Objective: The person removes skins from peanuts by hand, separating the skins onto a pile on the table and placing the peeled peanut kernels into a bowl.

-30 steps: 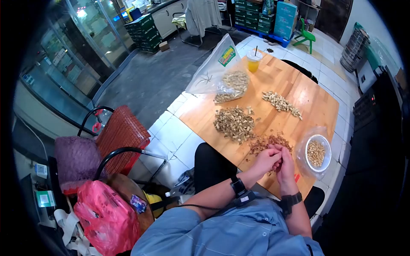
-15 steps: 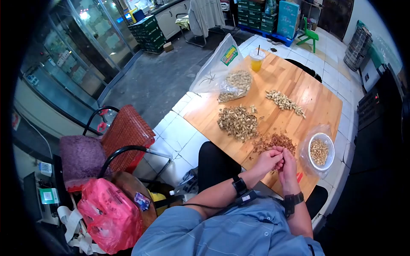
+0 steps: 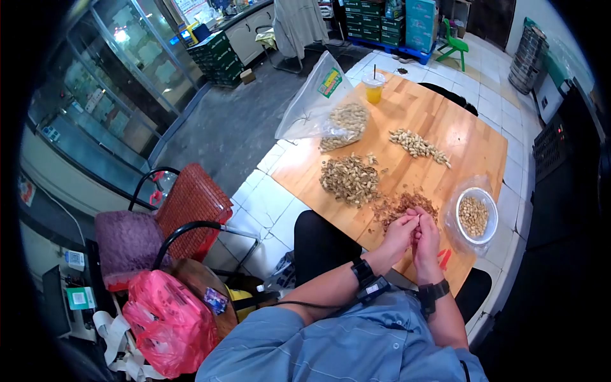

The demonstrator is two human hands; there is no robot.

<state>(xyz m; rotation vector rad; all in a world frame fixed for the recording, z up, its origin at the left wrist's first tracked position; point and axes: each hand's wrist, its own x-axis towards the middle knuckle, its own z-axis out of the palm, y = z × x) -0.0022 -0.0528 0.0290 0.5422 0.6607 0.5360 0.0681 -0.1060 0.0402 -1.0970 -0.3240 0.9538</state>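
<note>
Peanuts at hand: the left hand (image 3: 397,234) and right hand (image 3: 427,240) are meeting right of centre in the lower half of the frame, fingers curling closed and fingertips touching; whether they are pinching a peanut, one cannot tell.

Wrists: dark bands (image 3: 363,272) are circling both, above a blue shirt (image 3: 356,340) filling the bottom of the frame.

Skins: reddish skins (image 3: 410,202) are lying scattered around and just beyond the fingertips.

Bowl: peanut kernels (image 3: 473,216) are sitting in a round white bowl (image 3: 492,230) at the right of the frame, slightly up and right of the hands; the right hand is lying nearer. Clear plastic (image 3: 450,224) is ringing the bowl, its edge coming between hand and rim. Red strips (image 3: 443,258) are lying beside the right hand.

Shells: a heap of shells (image 3: 349,181) is spreading near the centre, up and left of the left hand.

Unshelled row: whole peanuts (image 3: 417,146) are lying beyond the skins, their long axis running from upper left to lower right.

Bag: a clear bag of peanuts (image 3: 347,124) is leaning open at upper centre.

Cup: a yellow drink (image 3: 373,93) is standing at the table (image 3: 480,143)'s far edge.

Background: a green chair (image 3: 453,46) is standing at upper right.
</note>
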